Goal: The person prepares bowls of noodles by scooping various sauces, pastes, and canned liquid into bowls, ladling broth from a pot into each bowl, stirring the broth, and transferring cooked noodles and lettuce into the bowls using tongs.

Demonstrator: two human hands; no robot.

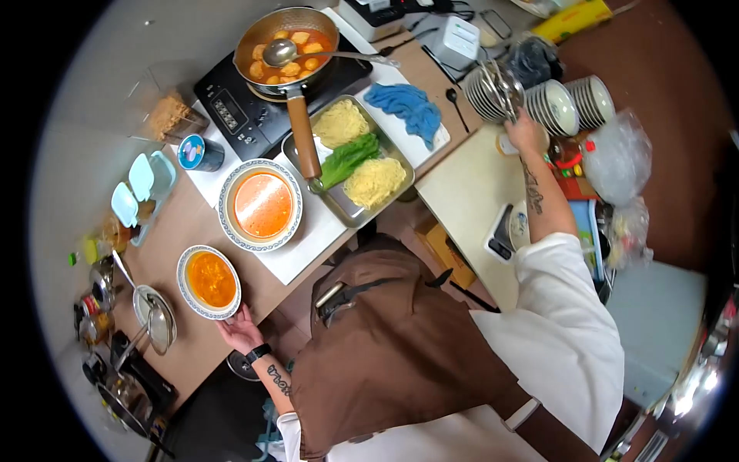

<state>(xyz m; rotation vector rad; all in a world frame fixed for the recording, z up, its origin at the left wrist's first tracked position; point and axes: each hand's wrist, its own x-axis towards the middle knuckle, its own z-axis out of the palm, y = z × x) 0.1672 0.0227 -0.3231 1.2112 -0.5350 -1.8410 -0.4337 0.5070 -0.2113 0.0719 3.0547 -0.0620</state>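
Observation:
At the lower left, my left hand (242,332) grips the near rim of a patterned bowl (181,286) of orange soup with pieces in it. A larger patterned bowl (225,223) of smooth orange-red broth sits just beyond it. My right hand (526,132) reaches out to the upper right, its fingers closed at the lower end of shiny metal utensils (504,91) whose exact kind I cannot make out. These are in front of stacked bowls (551,108). Under the right wrist a small round container (506,145) is partly hidden.
A pan (304,146) of red stew, with a ladle (280,52) in it, stands on an induction cooker (231,115). Beside it a metal tray (356,219) holds noodles and lettuce. A blue cloth (404,110), a can (200,154) and a strainer (159,327) are nearby.

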